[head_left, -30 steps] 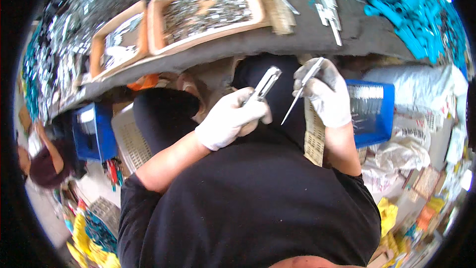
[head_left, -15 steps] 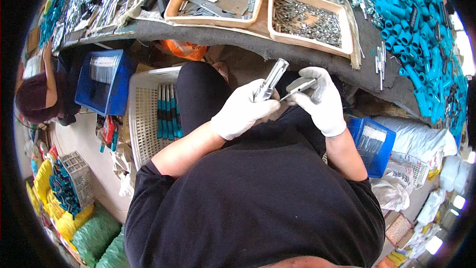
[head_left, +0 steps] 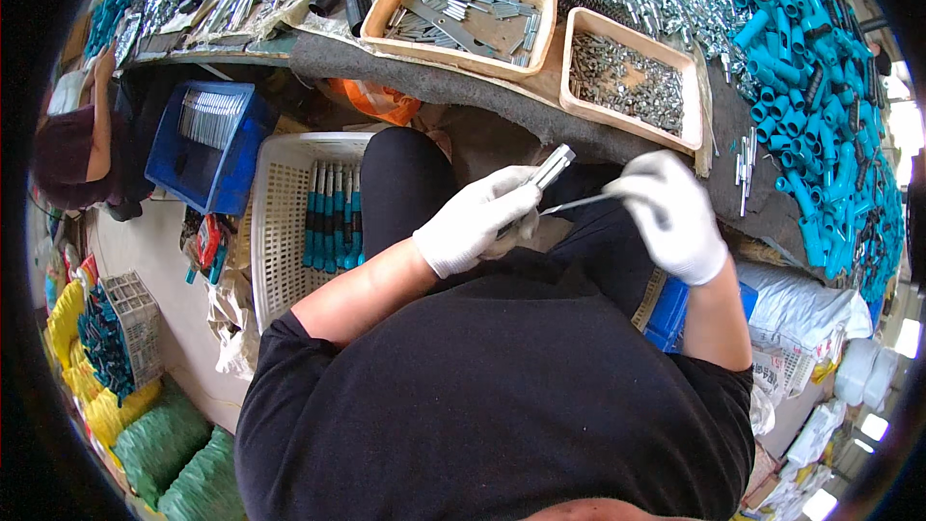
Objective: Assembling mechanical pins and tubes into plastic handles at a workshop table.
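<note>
Far left of the left fingers, a co-worker (head_left: 77,154) sits past a blue bin (head_left: 183,174) of metal pieces. Nearer those fingers, a white crate (head_left: 262,232) holds a row of teal-handled tools (head_left: 333,222). Ahead of the left fingers lies a tray (head_left: 449,56) of metal strips. The gloved left hand (head_left: 473,222) has its fingers curled closed around a bright metal piece (head_left: 553,166), whose end juts up beyond them. Between both sets of fingers slants a thin metal rod (head_left: 582,202), its right end pinched by the nearly closed, slightly blurred fingers of the right hand (head_left: 670,217). Ahead of these is a tray (head_left: 629,125) of small metal parts; farther right, teal tubes (head_left: 801,125) lie heaped
</note>
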### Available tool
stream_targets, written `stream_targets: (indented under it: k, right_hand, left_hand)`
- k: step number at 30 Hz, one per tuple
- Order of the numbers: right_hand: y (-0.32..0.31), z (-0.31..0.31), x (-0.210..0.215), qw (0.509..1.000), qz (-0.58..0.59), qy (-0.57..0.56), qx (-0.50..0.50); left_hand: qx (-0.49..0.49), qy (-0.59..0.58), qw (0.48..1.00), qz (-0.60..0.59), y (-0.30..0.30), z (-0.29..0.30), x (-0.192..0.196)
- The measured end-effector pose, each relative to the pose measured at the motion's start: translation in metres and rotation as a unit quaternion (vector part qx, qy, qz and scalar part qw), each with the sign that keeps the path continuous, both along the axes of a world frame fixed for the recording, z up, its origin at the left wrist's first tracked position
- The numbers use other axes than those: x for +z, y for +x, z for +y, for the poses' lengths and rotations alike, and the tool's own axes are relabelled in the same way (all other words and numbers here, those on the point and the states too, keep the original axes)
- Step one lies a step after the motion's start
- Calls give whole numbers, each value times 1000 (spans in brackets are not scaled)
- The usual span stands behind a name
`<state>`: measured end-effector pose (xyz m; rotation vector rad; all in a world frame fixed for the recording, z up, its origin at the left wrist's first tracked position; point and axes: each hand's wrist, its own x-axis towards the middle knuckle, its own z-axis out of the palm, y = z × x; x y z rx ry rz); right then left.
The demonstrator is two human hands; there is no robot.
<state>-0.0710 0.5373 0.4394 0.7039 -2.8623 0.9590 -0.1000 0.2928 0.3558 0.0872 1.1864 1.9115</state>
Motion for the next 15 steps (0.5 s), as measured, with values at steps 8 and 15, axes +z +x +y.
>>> stream_targets:
  k: [8, 15]
  right_hand:
    - [-25, 25, 29, 997, 50, 31, 52]
    - [-19, 40, 30, 998, 66, 1, 9]
  left_hand:
    - [-77, -68, 993, 53, -1, -1, 12]
    - [-82, 6, 996, 23, -6, 0, 18]
